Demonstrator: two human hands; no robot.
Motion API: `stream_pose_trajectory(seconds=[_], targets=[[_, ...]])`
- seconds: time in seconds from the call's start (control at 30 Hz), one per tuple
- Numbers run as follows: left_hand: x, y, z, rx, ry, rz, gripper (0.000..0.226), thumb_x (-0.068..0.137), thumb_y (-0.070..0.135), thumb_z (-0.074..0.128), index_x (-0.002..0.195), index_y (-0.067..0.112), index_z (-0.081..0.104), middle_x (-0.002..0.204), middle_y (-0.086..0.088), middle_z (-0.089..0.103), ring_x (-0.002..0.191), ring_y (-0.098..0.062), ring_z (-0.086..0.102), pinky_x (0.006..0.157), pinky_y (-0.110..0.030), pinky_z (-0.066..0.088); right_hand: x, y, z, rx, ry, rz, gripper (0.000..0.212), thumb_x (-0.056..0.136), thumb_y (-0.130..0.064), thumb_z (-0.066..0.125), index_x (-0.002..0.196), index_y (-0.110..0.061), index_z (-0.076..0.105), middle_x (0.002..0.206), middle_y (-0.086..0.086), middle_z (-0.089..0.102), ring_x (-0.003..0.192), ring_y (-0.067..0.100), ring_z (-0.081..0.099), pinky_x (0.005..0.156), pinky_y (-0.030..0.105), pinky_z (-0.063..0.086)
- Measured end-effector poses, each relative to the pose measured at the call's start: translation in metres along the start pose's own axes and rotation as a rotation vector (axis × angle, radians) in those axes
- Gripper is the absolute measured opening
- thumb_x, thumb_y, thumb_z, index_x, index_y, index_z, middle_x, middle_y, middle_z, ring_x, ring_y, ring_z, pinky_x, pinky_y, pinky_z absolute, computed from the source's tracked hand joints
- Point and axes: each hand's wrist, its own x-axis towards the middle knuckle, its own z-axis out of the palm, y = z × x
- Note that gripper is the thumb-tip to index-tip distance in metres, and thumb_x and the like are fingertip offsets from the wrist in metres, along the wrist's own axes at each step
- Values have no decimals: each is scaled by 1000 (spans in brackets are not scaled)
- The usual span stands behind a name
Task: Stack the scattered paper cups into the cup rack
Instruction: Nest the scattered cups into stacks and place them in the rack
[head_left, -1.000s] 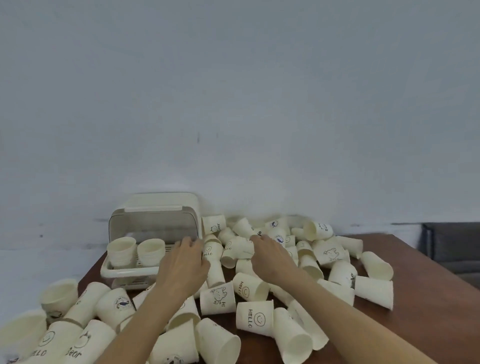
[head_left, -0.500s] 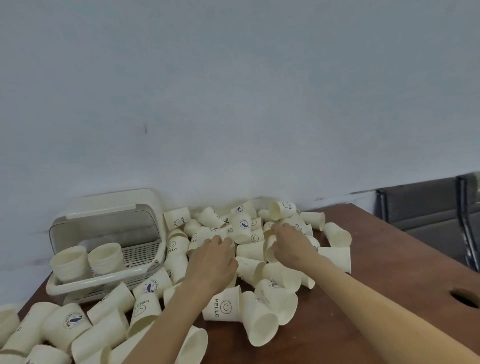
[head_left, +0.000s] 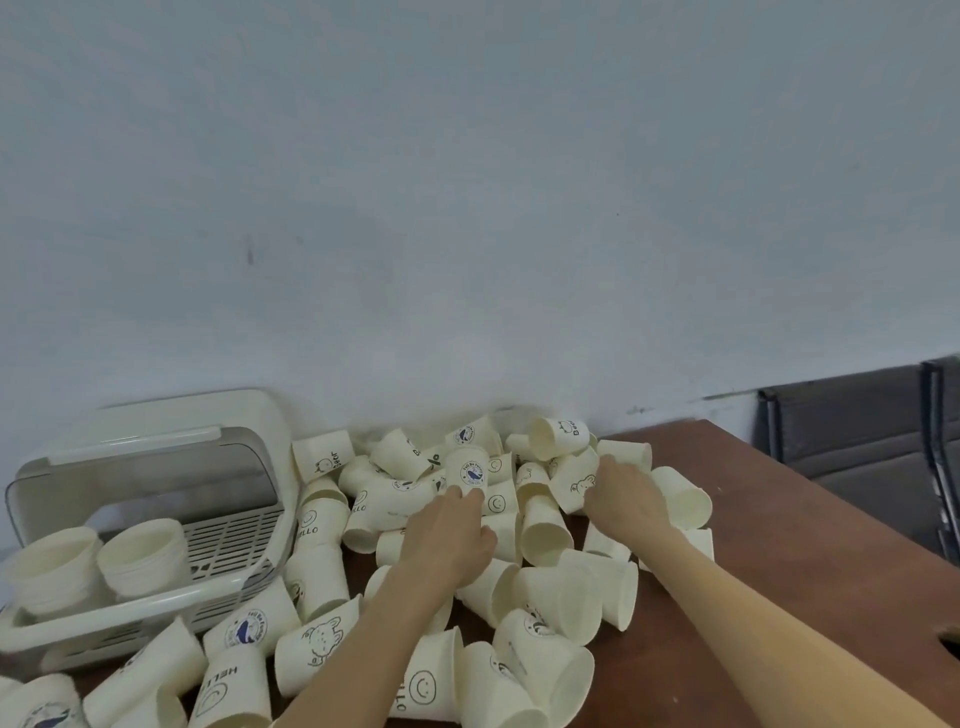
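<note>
Many cream paper cups (head_left: 545, 597) with printed faces and words lie scattered in a heap on the brown table (head_left: 779, 571). The cream cup rack (head_left: 130, 616) with its lid raised stands at the left and holds two cup stacks (head_left: 143, 556). My left hand (head_left: 447, 535) reaches into the heap, its fingertips touching the foot of a whale-logo cup (head_left: 470, 467). My right hand (head_left: 626, 501) lies over a bunny-print cup (head_left: 574, 480) farther right. Its fingertips are hidden behind the hand.
A pale wall runs right behind the heap and the rack. Grey chairs (head_left: 857, 441) stand past the table's right edge. More loose cups (head_left: 156, 675) crowd the near left corner in front of the rack. Bare wood shows at the right.
The view has swung right, so the rack now sits farther left. Both hands have moved right and deeper into the heap, the left to the whale-logo cup, the right onto the bunny cup.
</note>
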Motion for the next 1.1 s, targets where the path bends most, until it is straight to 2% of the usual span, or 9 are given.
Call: stream_pose_trajectory(seconds=[0.17, 0.33, 0.43, 0.5, 0.6, 0.67, 0.87, 0.97, 1.1], targets=[[20, -10, 8, 2, 3, -8, 43, 93, 32, 42, 134, 19, 41, 122, -3, 50, 110, -25, 53, 84, -37, 44, 30, 4, 5, 92, -33, 113, 6, 88, -17, 45, 89, -12, 42, 86, 4, 51, 91, 29, 56, 75, 35, 43], [39, -15, 15, 11, -2, -26, 42, 93, 32, 41, 133, 20, 41, 119, -3, 51, 110, -25, 53, 83, -37, 43, 43, 5, 18, 109, -92, 128, 16, 87, -15, 48, 72, -14, 41, 78, 2, 52, 80, 26, 53, 68, 32, 43], [50, -15, 16, 14, 10, -34, 37, 93, 32, 42, 128, 18, 44, 118, -5, 52, 109, -27, 54, 80, -36, 41, 46, 5, 26, 58, -89, 114, 24, 85, -10, 48, 66, -16, 36, 80, 3, 55, 86, 27, 59, 67, 32, 45], [59, -15, 15, 21, 21, -39, 32, 93, 31, 43, 122, 16, 46, 117, -7, 53, 107, -28, 54, 75, -35, 38, 46, 4, 29, 41, -75, 86, 16, 84, -7, 48, 70, -13, 41, 91, 9, 62, 91, 29, 62, 68, 33, 46], [75, -15, 12, 33, 45, -53, 30, 94, 28, 42, 119, 14, 47, 117, -9, 53, 107, -30, 54, 76, -35, 38, 48, 5, 32, 27, -52, 15, 8, 84, -6, 45, 86, -11, 50, 95, 12, 63, 91, 31, 60, 64, 33, 41], [87, -16, 13, -1, 62, -79, 34, 94, 27, 41, 125, 14, 46, 119, -10, 54, 109, -32, 54, 80, -36, 40, 47, 4, 32, 8, -43, -22, 7, 86, -6, 44, 84, -12, 47, 92, 11, 60, 89, 30, 58, 63, 32, 38], [112, -15, 18, -5, 104, -165, 34, 95, 24, 39, 128, 16, 44, 115, -11, 59, 107, -32, 56, 72, -34, 36, 43, 2, 30, -97, 7, -165, 8, 87, -9, 43, 83, -16, 45, 79, 3, 50, 69, 23, 48, 58, 31, 39], [120, -16, 21, 46, 44, -169, 31, 97, 25, 37, 125, 16, 47, 119, -9, 58, 109, -30, 56, 74, -34, 35, 41, 1, 29, -106, 12, -207, 13, 85, -5, 41, 84, -17, 46, 87, 6, 61, 77, 26, 58, 60, 32, 43], [123, -12, 19, 42, 17, -174, 27, 96, 23, 38, 118, 13, 48, 119, -9, 57, 109, -29, 55, 75, -34, 36, 38, -3, 31, -119, 8, -227, 21, 84, -3, 40, 93, -15, 54, 95, 6, 62, 88, 27, 60, 62, 33, 39]])
